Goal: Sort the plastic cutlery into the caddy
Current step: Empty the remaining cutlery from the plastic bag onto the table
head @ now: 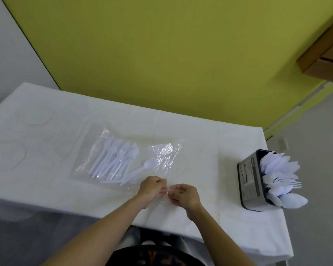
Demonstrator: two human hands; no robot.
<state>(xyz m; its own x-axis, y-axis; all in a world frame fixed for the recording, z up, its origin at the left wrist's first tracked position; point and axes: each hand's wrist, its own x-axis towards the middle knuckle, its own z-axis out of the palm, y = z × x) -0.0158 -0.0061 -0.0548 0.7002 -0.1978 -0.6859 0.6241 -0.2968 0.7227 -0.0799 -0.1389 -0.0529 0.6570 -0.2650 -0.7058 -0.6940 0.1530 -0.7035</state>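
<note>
From the head view we see a white-clothed worktop (46,141). On it lies a crinkled clear plastic bag (165,154) with a heap of white plastic cutlery (113,158) on its left part. Our left hand (152,189) and right hand (185,194), fingers curled, pinch the bag's near edge, close together. Far right stands a grey rectangular caddy (250,181) holding white cutlery.

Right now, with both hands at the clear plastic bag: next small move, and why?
Likely pull the near edge of the clear plastic bag apart to open it. Left hand and right hand both pinch that edge; the white plastic cutlery seems to lie inside the bag, apart from the grey box-shaped caddy on the right.
</note>
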